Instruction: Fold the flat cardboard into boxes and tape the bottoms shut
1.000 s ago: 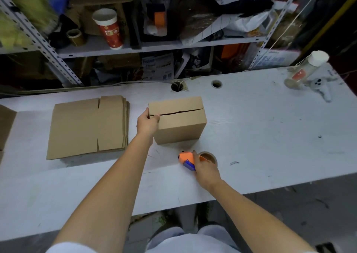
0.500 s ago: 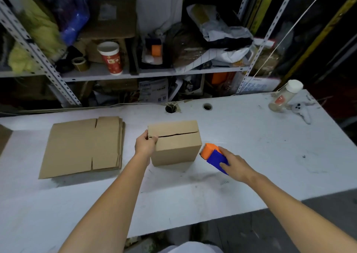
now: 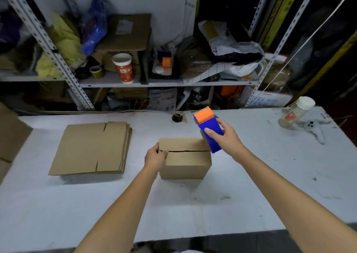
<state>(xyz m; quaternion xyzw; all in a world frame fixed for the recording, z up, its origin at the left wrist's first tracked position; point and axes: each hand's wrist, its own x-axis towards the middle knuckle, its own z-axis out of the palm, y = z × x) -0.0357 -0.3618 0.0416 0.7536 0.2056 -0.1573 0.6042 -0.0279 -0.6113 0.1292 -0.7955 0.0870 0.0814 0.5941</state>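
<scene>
On the white worktable (image 3: 251, 185) stood a folded brown cardboard box (image 3: 185, 159). The left hand (image 3: 155, 157) gripped its left edge. The right hand (image 3: 225, 138) clasped a blue-and-orange tape dispenser (image 3: 208, 129) above it.

Head-worn view, down onto box (image 3: 185, 163)

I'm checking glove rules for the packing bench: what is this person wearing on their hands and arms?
Nothing that shows. The left hand and right hand are bare: no gloves, watch or wristband visible. Both forearms are uncovered down to the picture's lower edge, so no sleeve is in view.
</scene>
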